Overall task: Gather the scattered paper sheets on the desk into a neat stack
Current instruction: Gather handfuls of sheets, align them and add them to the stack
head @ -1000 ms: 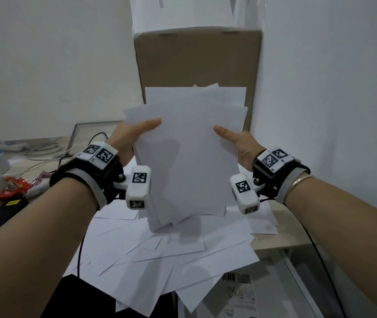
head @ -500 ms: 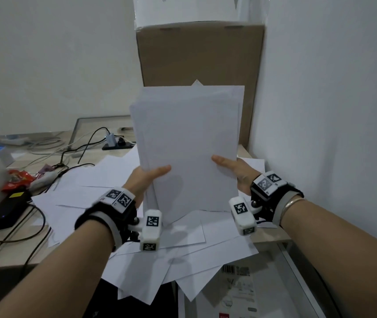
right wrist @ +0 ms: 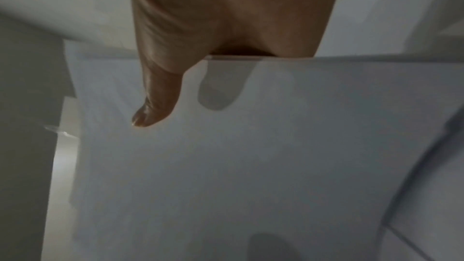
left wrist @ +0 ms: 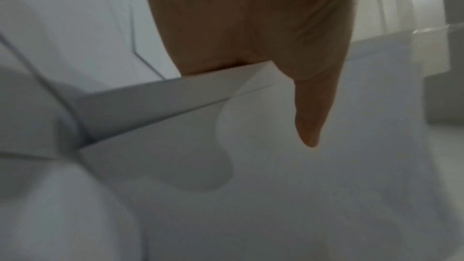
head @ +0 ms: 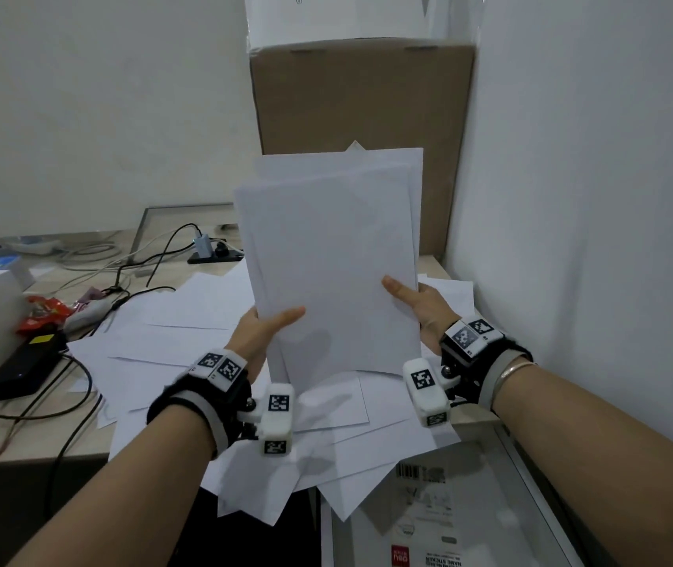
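Both hands [head: 263, 329] pinch stack [head: 333, 255] edges.

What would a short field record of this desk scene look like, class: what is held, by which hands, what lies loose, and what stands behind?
Held: upright bundle of white paper sheets, top edges uneven
Left hand: grip on the bundle's lower left edge, thumb in front
Right hand: grip on the lower right edge, thumb in front
Loose: scattered white sheets overlapping on the light wooden desk, some overhanging its front edge
Behind: tall brown cardboard box
Left side: black cables
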A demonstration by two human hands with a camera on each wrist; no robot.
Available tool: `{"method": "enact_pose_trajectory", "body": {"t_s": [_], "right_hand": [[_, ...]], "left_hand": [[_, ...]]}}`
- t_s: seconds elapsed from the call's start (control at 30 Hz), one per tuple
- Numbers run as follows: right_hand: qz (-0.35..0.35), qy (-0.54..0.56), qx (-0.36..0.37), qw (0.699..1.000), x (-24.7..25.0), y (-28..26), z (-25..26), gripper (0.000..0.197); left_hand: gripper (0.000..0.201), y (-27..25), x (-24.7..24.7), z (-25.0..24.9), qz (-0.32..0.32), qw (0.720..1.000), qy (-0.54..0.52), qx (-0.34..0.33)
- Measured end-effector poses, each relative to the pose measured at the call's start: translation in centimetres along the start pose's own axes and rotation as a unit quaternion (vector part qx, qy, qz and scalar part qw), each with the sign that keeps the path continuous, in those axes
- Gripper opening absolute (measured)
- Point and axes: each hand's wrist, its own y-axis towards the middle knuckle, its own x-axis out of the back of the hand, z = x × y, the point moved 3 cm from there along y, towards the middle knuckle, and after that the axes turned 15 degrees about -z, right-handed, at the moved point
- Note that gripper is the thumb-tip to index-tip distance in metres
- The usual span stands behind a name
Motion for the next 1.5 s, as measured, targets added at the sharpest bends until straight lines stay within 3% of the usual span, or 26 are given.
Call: {"method": "enact_pose_trajectory", "body": {"t_s": [0.1,0.23,0.33,0.53,0.6,0.73,0.83,0.93,0.97,1.07,1.1,1.27,1.4,1.5], "right_hand": [[-0.017,0.015,0.011,1.000,-0.2,-0.2,1.2,0.098],[-0.003,0.021,0.024,0.999,-1.4,-1.6,1.8,0.104],[-0.013,0.028,0.038,0.999,-1.2,-1.5,2.4,0.096],[-0.002,0.031,0.076,0.997,0.6,-1.1,3.7,0.089],[0.016,0.033,0.086,0.996,0.5,-1.5,4.1,0.081],[-0.001,0.046,0.106,0.993,0.1,-1.8,4.3,0.102],[-0.017,0.072,0.098,0.992,0.2,-2.0,4.2,0.098],[0.003,0.040,0.099,0.994,0.1,-2.2,4.1,0.055],[0.006,0.041,0.096,0.994,0.2,-2.1,4.2,0.057],[0.012,0.055,0.088,0.995,0.5,-1.4,4.1,0.097],[0.018,0.040,0.094,0.995,0.4,-1.4,4.1,0.102],[0.042,0.007,0.090,0.995,0.3,-1.0,4.0,0.093],[0.037,0.004,0.065,0.997,1.2,-1.1,3.3,0.056],[0.092,-0.041,0.046,0.994,1.1,-2.0,1.4,0.052]], "left_hand": [[0.060,0.4,-0.5,-2.0,-0.018,0.999,-0.022,-0.031],[0.048,0.2,-2.0,-2.6,-0.045,0.998,-0.012,-0.051],[0.053,0.2,-2.1,-3.3,-0.052,0.997,-0.018,-0.061],[0.071,-0.1,-1.7,-5.0,-0.005,0.996,-0.010,-0.088],[0.067,-0.5,-2.4,-5.9,0.009,0.995,-0.012,-0.102],[0.063,-0.7,-3.3,-7.1,0.006,0.992,-0.006,-0.123],[0.073,-0.5,-2.6,-6.8,-0.017,0.993,-0.017,-0.113],[0.067,-0.7,-2.3,-6.3,0.017,0.996,0.011,-0.087],[0.065,-0.9,-2.3,-6.1,0.041,0.996,0.021,-0.071],[0.054,-1.2,-2.2,-5.8,0.086,0.995,0.041,-0.027],[0.055,-1.2,-2.2,-5.8,0.086,0.995,0.046,-0.024],[0.054,-0.7,-2.0,-5.7,0.040,0.998,0.051,-0.016],[0.035,-0.7,-1.4,-5.7,0.017,0.999,0.039,-0.009],[0.048,-0.8,-1.3,-4.8,0.039,0.996,0.074,0.011]]}}
